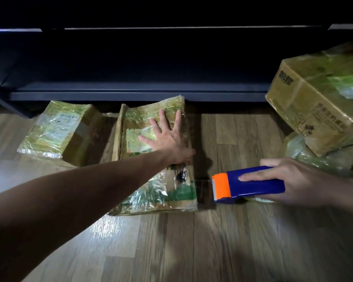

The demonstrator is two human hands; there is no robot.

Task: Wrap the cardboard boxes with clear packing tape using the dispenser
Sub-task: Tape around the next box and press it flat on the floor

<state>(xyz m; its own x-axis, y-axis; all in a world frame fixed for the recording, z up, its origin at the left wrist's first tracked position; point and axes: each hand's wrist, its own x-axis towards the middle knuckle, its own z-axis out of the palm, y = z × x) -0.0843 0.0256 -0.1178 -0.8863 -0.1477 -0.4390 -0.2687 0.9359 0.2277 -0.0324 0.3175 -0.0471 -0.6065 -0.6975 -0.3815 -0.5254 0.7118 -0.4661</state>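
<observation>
A flat cardboard box [151, 192], covered in shiny clear tape, lies on the wooden floor in the middle. My left hand [167, 137] presses flat on its top with fingers spread. To its right my right hand [298, 180] grips a blue tape dispenser [255, 184] with an orange cutter end facing the box. A short strip of clear tape [202, 188] stretches from the cutter to the box's right side.
A second taped box [59, 129] lies at the left. A larger taped box [318, 94] leans on another wrapped parcel [322, 159] at the right. A dark low shelf [139, 92] runs along the back. Wooden floor [192, 241] lies in front.
</observation>
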